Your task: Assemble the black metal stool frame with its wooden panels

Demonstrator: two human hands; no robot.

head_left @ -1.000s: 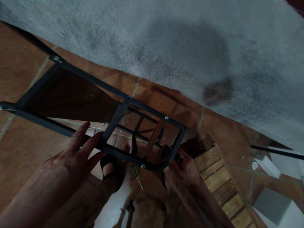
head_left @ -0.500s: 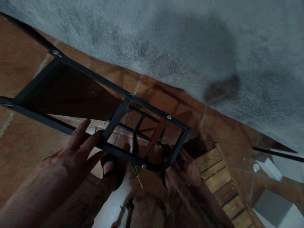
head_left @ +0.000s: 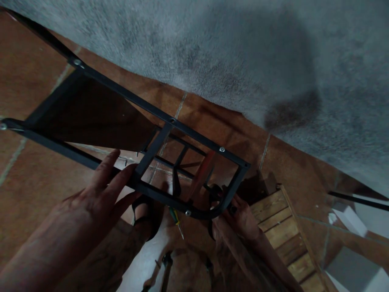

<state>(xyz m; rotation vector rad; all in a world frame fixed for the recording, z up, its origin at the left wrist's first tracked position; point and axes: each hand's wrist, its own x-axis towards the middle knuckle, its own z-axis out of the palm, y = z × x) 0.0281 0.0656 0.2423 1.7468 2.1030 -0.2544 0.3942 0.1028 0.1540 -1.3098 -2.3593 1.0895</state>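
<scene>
We see the frame (head_left: 133, 121) held above the tiled floor (head_left: 33, 190), its long axis running from upper left down to its rounded corner at lower right. Our left hand (head_left: 94, 198) lies flat on the near rail, fingers (head_left: 114, 176) spread, gripping nothing. Our right hand (head_left: 243, 217) is at the corner; whether it grips, we cannot tell. The frame is dark metal with crossbars and screws
</scene>
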